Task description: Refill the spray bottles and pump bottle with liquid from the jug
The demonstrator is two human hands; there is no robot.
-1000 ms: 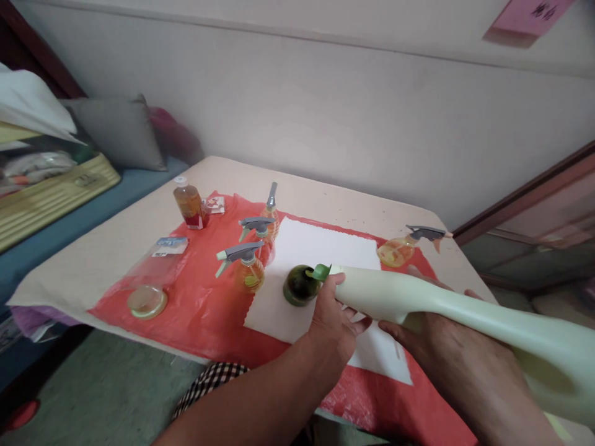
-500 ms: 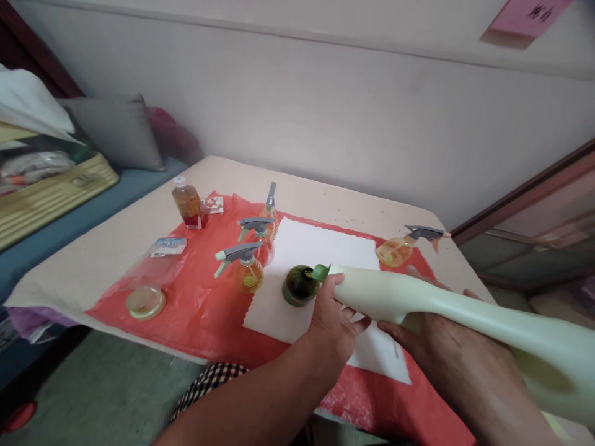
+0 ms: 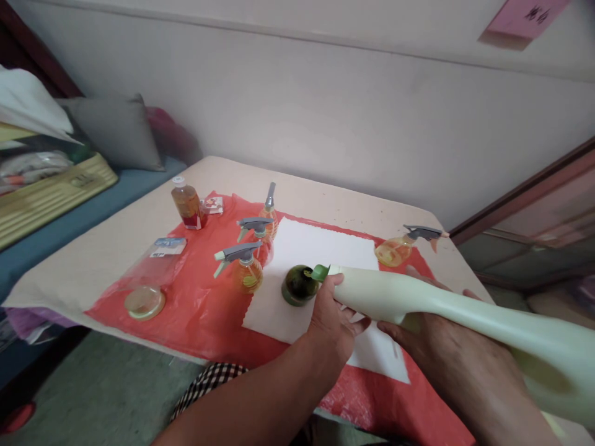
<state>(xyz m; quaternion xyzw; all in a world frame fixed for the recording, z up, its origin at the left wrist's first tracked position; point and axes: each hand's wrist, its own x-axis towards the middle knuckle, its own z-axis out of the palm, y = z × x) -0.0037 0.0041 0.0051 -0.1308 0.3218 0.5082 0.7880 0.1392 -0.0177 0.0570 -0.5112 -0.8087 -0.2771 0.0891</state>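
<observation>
A large pale green jug (image 3: 465, 319) lies tilted, its neck pointing left over a small round dark green bottle (image 3: 297, 285). A green strip at the jug's mouth touches the bottle's opening. My left hand (image 3: 333, 319) is closed around the jug's neck just behind the mouth. My right hand (image 3: 446, 353) grips the jug from beneath, near its handle. The small bottle stands on a white sheet (image 3: 316, 248) laid over a red plastic cover (image 3: 195, 297).
Several small spray bottles of amber liquid (image 3: 246, 267) stand left of the white sheet, one more (image 3: 400, 246) lies at the back right. A capped amber bottle (image 3: 186, 203) and a clear bag with a round lid (image 3: 145, 300) sit at the left. Cushions lie beyond the table (image 3: 116, 229).
</observation>
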